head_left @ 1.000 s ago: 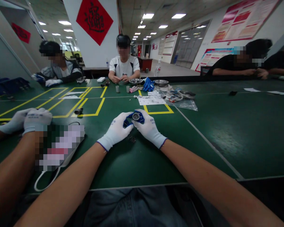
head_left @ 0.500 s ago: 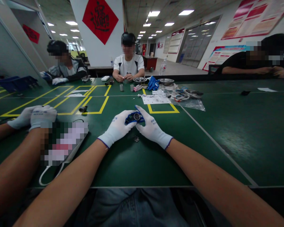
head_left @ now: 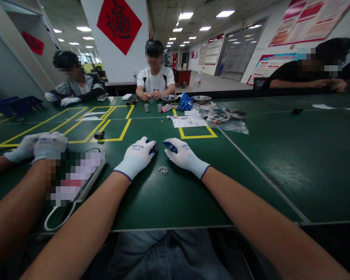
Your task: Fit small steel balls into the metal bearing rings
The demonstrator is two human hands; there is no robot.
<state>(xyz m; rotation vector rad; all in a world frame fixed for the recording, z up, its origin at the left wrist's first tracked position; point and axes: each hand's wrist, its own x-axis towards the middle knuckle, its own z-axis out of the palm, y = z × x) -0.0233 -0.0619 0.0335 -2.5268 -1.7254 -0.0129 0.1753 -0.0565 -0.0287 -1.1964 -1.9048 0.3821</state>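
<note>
In a white work glove with blue palm, my left hand [head_left: 136,154] is closed around a small round dark part with a metal rim [head_left: 155,148]. Its fingers hide most of that part. Just to the right, my right hand [head_left: 183,154], gloved the same way, is apart from it, thumb and fingers spread and curved with nothing visible between them. On the green table between and below the hands lies a loose cluster of several small metal rings [head_left: 163,170].
A co-worker's gloved hands [head_left: 50,146] are close on my left, beside a pale blurred box-like object [head_left: 78,175] with a white cord. Ahead lie a black fitting [head_left: 99,135], white paper [head_left: 189,121], gloves [head_left: 186,102], metal bowls [head_left: 202,100] and cups [head_left: 146,108]. Other people sit around the table.
My hands have separated. The right hand has let go of the round part, which stays in my left hand, now turned palm down. The ring cluster shows more fully.
</note>
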